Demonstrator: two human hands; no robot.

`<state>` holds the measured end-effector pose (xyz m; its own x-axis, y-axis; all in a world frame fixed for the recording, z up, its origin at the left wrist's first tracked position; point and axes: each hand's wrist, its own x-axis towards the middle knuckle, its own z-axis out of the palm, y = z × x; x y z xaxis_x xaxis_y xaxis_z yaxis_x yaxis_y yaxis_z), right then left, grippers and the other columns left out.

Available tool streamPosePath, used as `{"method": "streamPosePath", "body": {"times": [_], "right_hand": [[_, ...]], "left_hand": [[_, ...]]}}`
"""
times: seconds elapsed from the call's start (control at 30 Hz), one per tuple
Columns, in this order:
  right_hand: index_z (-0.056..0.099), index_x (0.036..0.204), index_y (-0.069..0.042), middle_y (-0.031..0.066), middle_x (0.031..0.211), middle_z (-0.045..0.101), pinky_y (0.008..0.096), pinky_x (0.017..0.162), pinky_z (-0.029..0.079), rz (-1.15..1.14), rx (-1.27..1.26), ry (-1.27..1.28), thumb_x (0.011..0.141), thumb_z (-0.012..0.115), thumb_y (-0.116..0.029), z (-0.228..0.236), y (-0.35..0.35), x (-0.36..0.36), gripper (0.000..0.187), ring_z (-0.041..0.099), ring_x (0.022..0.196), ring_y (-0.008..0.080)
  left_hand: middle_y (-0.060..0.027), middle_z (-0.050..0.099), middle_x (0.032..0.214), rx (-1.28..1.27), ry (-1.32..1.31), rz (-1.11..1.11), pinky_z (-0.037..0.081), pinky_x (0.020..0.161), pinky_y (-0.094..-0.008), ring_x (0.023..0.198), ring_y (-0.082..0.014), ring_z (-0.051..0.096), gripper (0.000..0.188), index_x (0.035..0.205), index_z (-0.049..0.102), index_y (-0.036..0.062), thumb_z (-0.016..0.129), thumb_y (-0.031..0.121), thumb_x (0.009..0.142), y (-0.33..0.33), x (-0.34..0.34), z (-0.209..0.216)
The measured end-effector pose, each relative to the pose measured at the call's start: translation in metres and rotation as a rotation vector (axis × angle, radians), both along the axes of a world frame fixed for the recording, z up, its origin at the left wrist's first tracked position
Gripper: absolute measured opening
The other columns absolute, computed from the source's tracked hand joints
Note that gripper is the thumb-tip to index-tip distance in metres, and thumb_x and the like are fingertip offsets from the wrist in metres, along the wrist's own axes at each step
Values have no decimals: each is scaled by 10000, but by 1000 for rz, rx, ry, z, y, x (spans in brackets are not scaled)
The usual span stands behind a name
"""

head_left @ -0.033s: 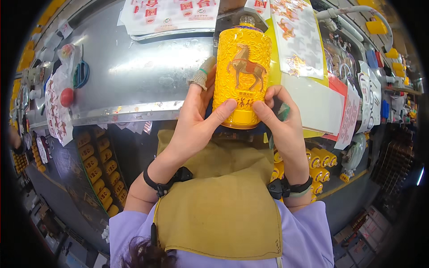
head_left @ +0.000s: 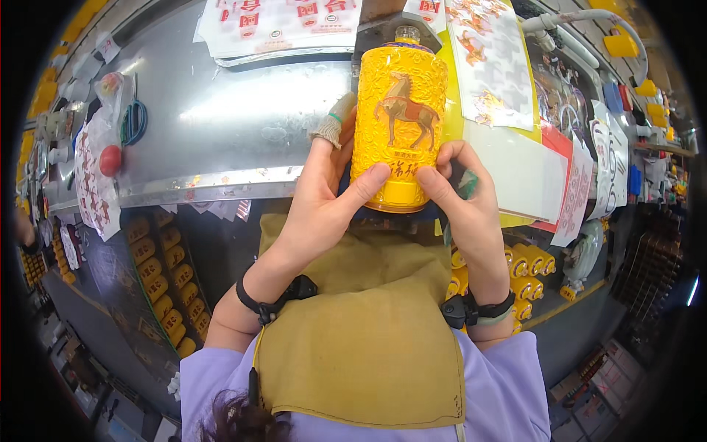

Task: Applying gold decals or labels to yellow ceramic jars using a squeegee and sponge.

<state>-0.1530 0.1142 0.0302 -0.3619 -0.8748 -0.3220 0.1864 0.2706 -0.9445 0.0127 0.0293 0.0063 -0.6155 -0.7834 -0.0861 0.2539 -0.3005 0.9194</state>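
Note:
A yellow bottle (head_left: 403, 110) with an embossed surface, a brown horse picture and a clear glass neck lies between my two hands at the table's near edge. My left hand (head_left: 324, 173) grips its lower left side, thumb on the front near the dark lettering. A knitted finger cover with a green band sits on one left finger. My right hand (head_left: 464, 184) holds the lower right side, its thumb also on the front and its index finger bent against the edge. Something green shows at the right fingers. The fingers behind the bottle are hidden.
Printed sheets (head_left: 287, 29) lie at the table's back. A sheet of horse decals (head_left: 495, 66) rests on the right, above white card (head_left: 508, 169). Blue-handled scissors (head_left: 134, 121) and a red ball (head_left: 110, 160) are at left. More yellow bottles (head_left: 526, 269) stand below right, and several (head_left: 151, 269) below left.

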Motion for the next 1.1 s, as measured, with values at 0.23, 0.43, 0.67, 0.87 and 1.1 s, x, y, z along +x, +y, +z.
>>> {"method": "streamPosePath", "body": {"times": [0.23,0.43,0.67,0.87,1.1], "right_hand": [[526,1007,-69,-69,843,430,179,687,369,12,-6,-22,921,753,-106,0,1,-1,246,401,770,26],[525,1011,-72,-69,844,424,177,672,362,5,-7,8,915,761,-104,0,0,0,258,397,763,23],[523,1009,-69,-69,839,420,177,665,361,0,-2,3,915,759,-103,-2,1,0,256,397,758,23],[523,1006,-69,-70,830,418,175,663,358,-1,-1,7,916,757,-102,-2,1,0,253,396,757,21],[523,1008,-66,-72,824,421,173,666,360,3,1,-1,928,744,-100,0,0,0,237,394,755,20]], "left_hand": [[-172,317,1576,35,33,15,272,1206,-399,1471,-252,310,702,1566,165,-35,581,51,1008,-2,1,-1],[-174,312,1570,-2,-1,0,277,1204,-406,1467,-257,314,732,1557,175,-34,626,68,989,0,0,-2],[-177,288,1594,3,-6,-4,260,1209,-407,1479,-262,300,742,1570,163,-18,610,37,981,0,0,0],[-180,335,1558,-5,4,15,288,1198,-404,1454,-259,341,726,1543,193,-40,640,80,983,1,-2,3],[-178,335,1559,-17,-3,19,296,1194,-401,1455,-256,343,719,1544,192,-42,630,72,985,1,-2,3]]}}
